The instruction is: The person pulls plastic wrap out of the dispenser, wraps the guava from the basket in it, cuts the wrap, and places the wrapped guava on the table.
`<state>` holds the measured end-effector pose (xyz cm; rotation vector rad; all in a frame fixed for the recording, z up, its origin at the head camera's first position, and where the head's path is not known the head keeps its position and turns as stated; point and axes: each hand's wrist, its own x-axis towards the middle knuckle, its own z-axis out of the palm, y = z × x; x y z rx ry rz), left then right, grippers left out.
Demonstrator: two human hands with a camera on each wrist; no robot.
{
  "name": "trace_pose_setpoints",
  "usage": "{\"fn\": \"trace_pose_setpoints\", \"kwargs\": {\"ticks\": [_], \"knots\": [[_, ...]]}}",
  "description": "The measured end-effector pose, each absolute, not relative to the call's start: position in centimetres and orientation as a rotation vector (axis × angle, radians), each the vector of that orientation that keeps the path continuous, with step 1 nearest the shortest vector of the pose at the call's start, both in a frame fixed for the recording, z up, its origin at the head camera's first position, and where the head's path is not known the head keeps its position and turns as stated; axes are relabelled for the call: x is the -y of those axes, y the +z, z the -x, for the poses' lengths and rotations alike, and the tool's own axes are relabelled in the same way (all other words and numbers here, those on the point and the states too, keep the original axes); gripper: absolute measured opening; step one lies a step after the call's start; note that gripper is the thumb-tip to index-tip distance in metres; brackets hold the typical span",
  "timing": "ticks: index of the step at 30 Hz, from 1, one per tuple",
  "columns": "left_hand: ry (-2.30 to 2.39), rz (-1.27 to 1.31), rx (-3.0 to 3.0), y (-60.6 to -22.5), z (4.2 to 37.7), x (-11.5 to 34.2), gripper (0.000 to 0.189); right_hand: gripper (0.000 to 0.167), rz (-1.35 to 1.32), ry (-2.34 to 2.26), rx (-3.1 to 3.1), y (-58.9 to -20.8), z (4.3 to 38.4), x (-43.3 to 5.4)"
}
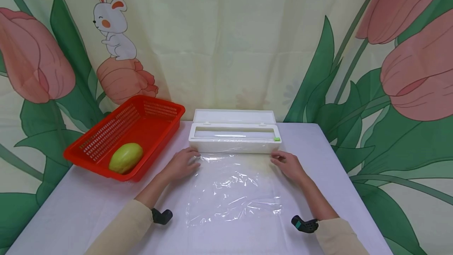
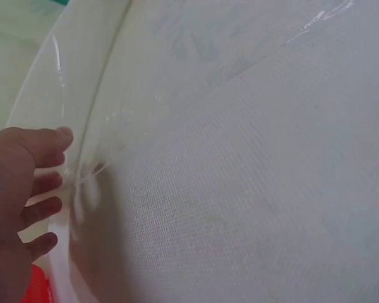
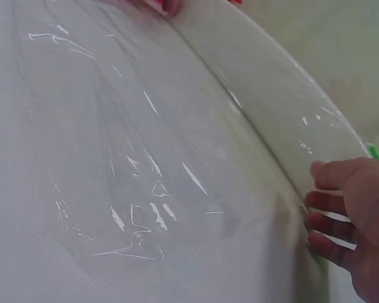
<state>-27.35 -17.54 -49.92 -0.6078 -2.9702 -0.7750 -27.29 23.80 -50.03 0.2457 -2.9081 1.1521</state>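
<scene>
A white cling film dispenser (image 1: pixel 235 146) stands at the back of the table with its lid (image 1: pixel 235 116) tipped up behind it. Clear cling film (image 1: pixel 235 180) comes over its front wall and lies wrinkled on the cloth toward me. At the dispenser's lower left front corner is my left hand (image 1: pixel 182 163), fingers spread and loosely bent. My right hand (image 1: pixel 288 165) is at the opposite front corner, with its fingertips right at the box wall. In the wrist views, the fingers of the left hand (image 2: pixel 16 202) and right hand (image 3: pixel 360 218) lie along the box, gripping nothing.
A red plastic basket (image 1: pixel 155 145) sits at the left back of the table, holding a yellow-green oval fruit (image 1: pixel 126 157). A small green piece (image 1: pixel 277 139) is on the dispenser's right end. Behind the white-covered table (image 1: pixel 318 148) hangs a printed curtain (image 1: pixel 233 50).
</scene>
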Motion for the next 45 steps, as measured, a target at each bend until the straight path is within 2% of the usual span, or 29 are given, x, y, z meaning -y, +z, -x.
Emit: {"fn": "trace_pose_setpoints", "kwargs": {"ticks": [5, 14, 24, 29, 33, 39, 45], "knots": [[-0.867, 0.596, 2.885, -49.8, 27.2, 17.7, 0.031, 0.024, -0.287, 1.233, 2.887, -50.1, 27.2, -23.3], [-0.872, 0.562, 2.887, -49.9, 27.3, 17.8, 0.028, 0.028, -0.280, 1.204, 2.955, -50.4, 27.6, -22.6], [-0.782, 0.482, 3.042, -50.2, 27.3, 17.8, 0.046, 0.029, -0.237, 1.187, 2.934, -50.2, 27.3, -23.2], [-0.757, 0.411, 3.039, -50.1, 27.2, 17.8, 0.046, 0.028, -0.250, 1.230, 2.903, -50.0, 26.9, -23.3], [-0.772, 0.467, 3.009, -50.2, 27.1, 17.7, 0.044, 0.028, -0.258, 1.227, 2.919, -49.9, 26.8, -23.3], [-0.783, 0.525, 3.016, -50.6, 27.0, 17.5, 0.053, 0.030, -0.273, 1.223, 2.930, -49.9, 27.0, -23.2], [-0.811, 0.548, 3.013, -50.4, 27.1, 17.9, 0.047, 0.031, -0.233, 1.204, 2.944, -50.1, 27.2, -23.3]]}}
